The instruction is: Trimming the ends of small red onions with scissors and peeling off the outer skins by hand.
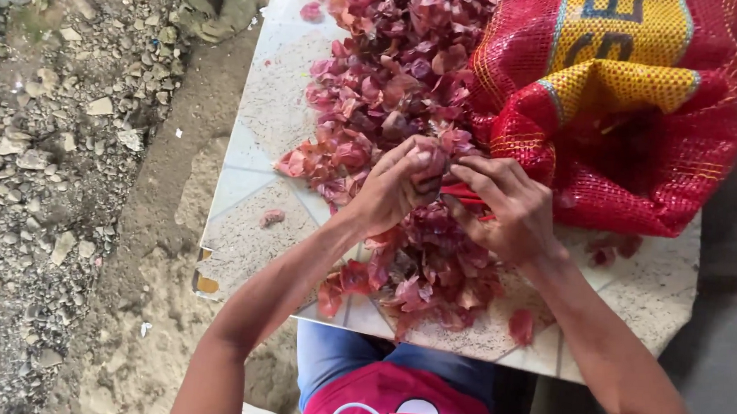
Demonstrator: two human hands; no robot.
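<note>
A big heap of pink-red papery skins (382, 92) covers the middle of a speckled tiled tabletop (257, 103). Over the heap's near part, my left hand (390, 191) is closed around a small pinkish bulb (430, 162), fingers curled over it. My right hand (501, 209) sits close beside it, touching it, and grips a thin red-handled tool (467, 195) that points toward the left hand. I cannot make out the tool's blade. Both forearms come in from the bottom edge.
A red mesh sack (627, 160) with a yellow band lies open at the right, its mouth facing my hands. Loose skins dot the table's near edge (521, 325). Stony, dirt ground (63, 177) lies to the left of the table.
</note>
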